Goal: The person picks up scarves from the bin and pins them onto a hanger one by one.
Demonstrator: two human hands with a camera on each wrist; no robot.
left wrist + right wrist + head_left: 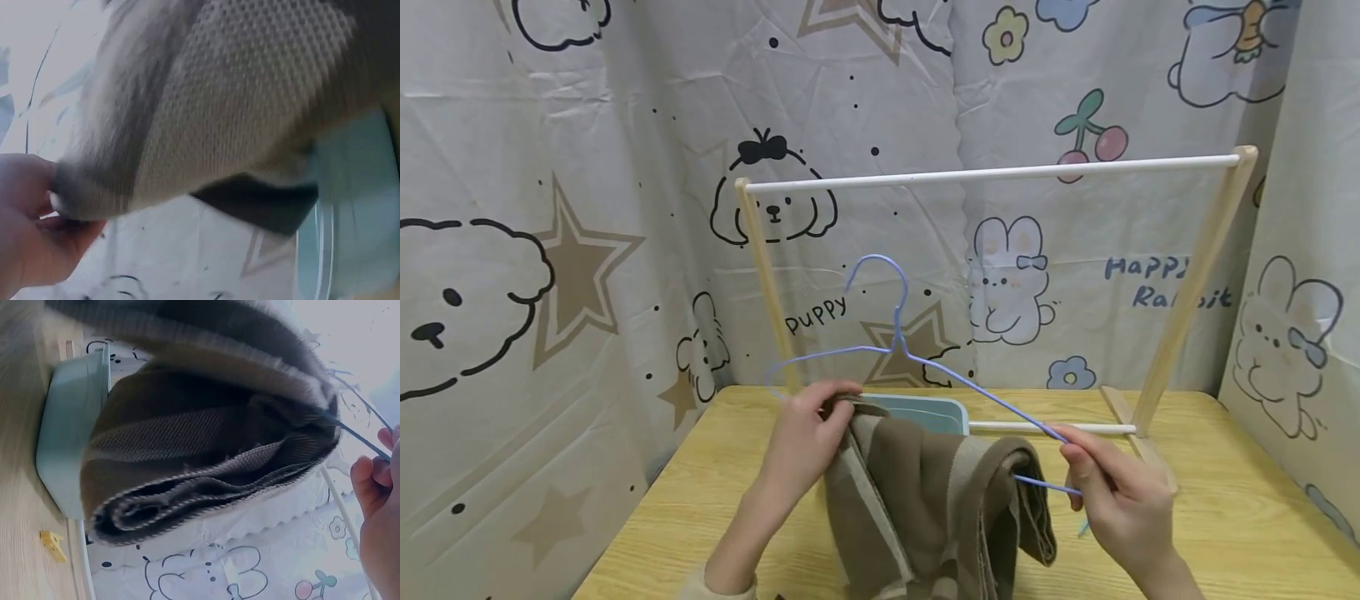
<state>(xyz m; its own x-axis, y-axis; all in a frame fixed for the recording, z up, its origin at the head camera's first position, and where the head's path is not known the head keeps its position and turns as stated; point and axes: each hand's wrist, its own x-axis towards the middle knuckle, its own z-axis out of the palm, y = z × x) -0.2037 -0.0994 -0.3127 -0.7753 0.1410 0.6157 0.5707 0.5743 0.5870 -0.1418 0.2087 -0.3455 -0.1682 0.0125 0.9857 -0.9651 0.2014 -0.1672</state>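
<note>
A folded brown scarf point(917, 483) with pale stripes drapes over the bottom bar of a blue wire hanger point(977, 387). My left hand point(808, 437) pinches the upper left edge of the scarf, thumb on the near side. With my right hand point(1123, 496) I grip the hanger's right corner, where its two wires meet. The hook points up. From the right wrist side, several layers of the scarf point(187, 450) show around the hanger wire point(359, 437). In the left wrist view, the left fingers point(78, 240) hold the knit edge.
A clothes rack with a white top rod point(1000, 173) and wooden legs point(1195, 292) stands behind the hanger. A pale blue bin point(955, 408) sits behind the scarf on the wooden table point(700, 500). A yellow clip point(53, 545) lies near the bin. Printed curtains surround the table.
</note>
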